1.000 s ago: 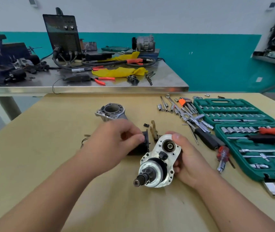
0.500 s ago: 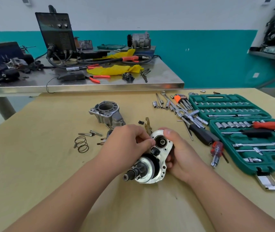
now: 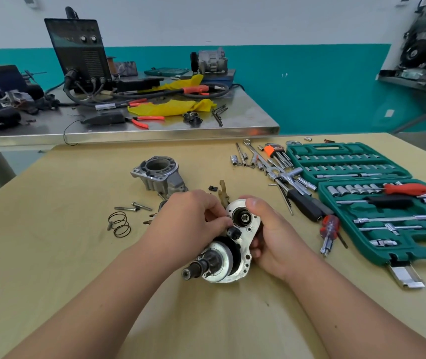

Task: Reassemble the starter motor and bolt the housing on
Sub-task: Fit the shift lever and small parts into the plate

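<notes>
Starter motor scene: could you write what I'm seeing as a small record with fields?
Motor: on its side, shaft end toward the camera
Right hand: grips the motor
Left hand: fingertips at the motor's round opening; whether they pinch a part cannot be told
Housing: off, standing on the table behind the hands
Loose parts: spring and bolts, left of the hands
Tools: socket set, open, at right

Silver starter motor [image 3: 244,238] lies tilted, shaft end nearest (grey housing [image 3: 158,174] stands apart behind, mouth up).
</notes>
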A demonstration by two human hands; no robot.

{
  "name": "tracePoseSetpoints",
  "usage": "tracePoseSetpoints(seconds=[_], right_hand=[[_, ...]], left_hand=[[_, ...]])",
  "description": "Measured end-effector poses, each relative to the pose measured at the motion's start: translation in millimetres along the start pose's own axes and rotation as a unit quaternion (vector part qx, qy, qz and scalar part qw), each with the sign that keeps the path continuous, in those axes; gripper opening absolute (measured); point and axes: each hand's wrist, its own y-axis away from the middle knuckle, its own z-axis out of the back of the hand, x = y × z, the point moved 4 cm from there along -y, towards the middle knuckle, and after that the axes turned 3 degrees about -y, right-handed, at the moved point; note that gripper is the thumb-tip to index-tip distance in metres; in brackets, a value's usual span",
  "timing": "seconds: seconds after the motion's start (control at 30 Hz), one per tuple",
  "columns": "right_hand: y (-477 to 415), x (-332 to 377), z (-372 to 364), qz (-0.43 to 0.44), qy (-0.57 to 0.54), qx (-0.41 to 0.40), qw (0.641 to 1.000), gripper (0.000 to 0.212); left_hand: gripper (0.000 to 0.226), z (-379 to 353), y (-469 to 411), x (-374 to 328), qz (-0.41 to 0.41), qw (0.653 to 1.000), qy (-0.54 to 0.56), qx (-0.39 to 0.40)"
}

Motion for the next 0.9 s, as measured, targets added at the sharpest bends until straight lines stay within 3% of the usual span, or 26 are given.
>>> tracePoseSetpoints(seconds=[0.2,0.3,0.47,0.7,0.9], right_hand=[[1,0,0,-0.002,0.005,0.007,1.000,0.015],[1,0,0,0.001,0.006,0.011,1.000,0.026],[0,-1,1,-0.003,0.005,0.009,1.000,0.016],[0,-1,1,-0.003,0.009,0.006,1.000,0.021],[1,0,0,0.000,0.006,0.004,1.000,0.014]], left_hand=[[0.020,1,-1,1,0.018,0.999,-0.013,0.027],[0.020,2,-4,2,0.033,0.998,0.005,0.059],[0.023,3,-11,0,0.044,0.994,0.000,0.101],[0.026,1,-7,-3,0.075,0.996,-0.028,0.040],[0.020,1,-1,-7,0.028,0.999,-0.041,0.016]])
